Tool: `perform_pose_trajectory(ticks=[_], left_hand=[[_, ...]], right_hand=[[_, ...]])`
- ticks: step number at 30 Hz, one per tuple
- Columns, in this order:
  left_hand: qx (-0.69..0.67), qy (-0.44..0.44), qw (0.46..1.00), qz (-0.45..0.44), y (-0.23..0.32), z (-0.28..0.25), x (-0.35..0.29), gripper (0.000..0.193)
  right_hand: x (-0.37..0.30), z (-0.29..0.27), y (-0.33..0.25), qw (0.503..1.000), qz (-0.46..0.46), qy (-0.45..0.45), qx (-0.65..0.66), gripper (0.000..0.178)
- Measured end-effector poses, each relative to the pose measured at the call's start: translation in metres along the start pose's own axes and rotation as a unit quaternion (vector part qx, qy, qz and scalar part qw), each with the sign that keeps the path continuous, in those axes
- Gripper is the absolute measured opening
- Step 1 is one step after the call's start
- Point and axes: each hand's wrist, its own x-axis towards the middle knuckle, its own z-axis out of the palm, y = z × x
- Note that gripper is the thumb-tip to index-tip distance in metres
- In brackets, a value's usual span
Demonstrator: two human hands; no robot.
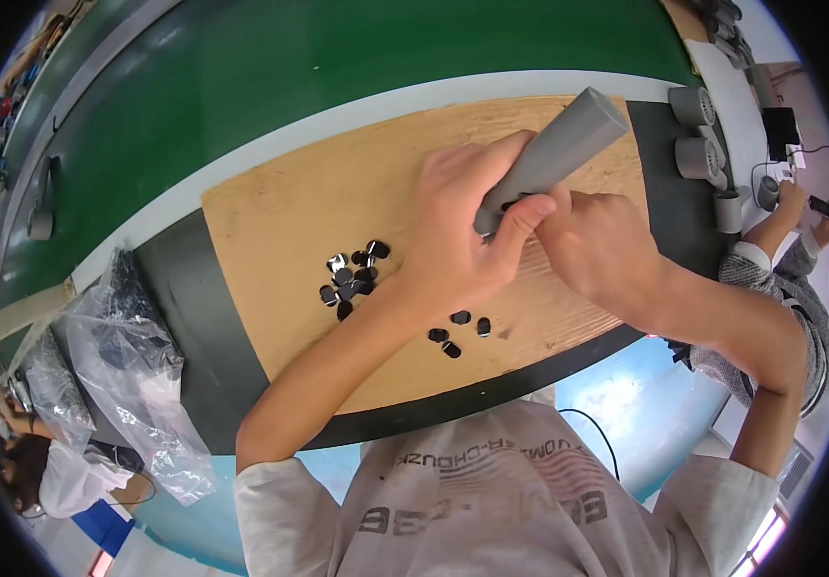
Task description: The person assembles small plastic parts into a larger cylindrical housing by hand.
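Note:
My left hand (448, 226) is closed around a grey tapered tube (573, 139), which slants up toward the far right with its wide end away from me. A small black spot or part shows on the tube's side beside my left thumb. Right against that thumb, my right hand (599, 248) has its fingers curled in; whatever they grip is hidden. Under my hands lies a brown cardboard sheet (285, 216). A loose pile of small black oval pieces (346, 282) sits left of my left forearm, one showing a shiny face. Several more black pieces (452, 350) lie nearer to me.
Clear plastic bags (131, 361) rest at the table's left end. Several grey cylindrical parts (698, 157) stand at the right end. A green surface (338, 58) runs along the far side behind a pale rim. Other people work at the right (770, 298) and lower left (68, 476).

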Motion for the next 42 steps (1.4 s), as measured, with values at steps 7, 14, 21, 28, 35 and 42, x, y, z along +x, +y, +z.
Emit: perform_pose_trajectory(ticks=[7,14,21,28,35,42], left_hand=[[-0.027,0.01,1.0,-0.008,0.005,-0.005,0.002,0.031],[0.004,-0.037,0.999,-0.01,0.001,-0.017,0.01,0.038],[-0.119,-0.004,0.984,-0.132,0.007,-0.019,0.014,0.042],[-0.276,-0.036,0.938,-0.209,0.007,-0.027,0.018,0.075],[-0.133,0.012,0.969,-0.209,0.02,-0.027,0.027,0.04],[-0.037,0.096,0.977,-0.189,0.015,-0.069,0.08,0.022]], right_hand=[[0.0,0.0,-0.001,0.998,0.004,-0.057,-0.024,0.011],[0.008,-0.001,0.004,0.999,0.017,0.041,-0.029,0.02],[-0.032,-0.042,0.023,0.975,0.132,0.145,0.107,0.013],[-0.05,-0.006,0.021,0.895,0.258,0.247,0.266,0.02],[-0.093,-0.012,0.082,0.825,0.392,0.38,0.144,0.018],[-0.116,0.011,0.183,0.818,0.442,0.367,-0.036,0.053]])
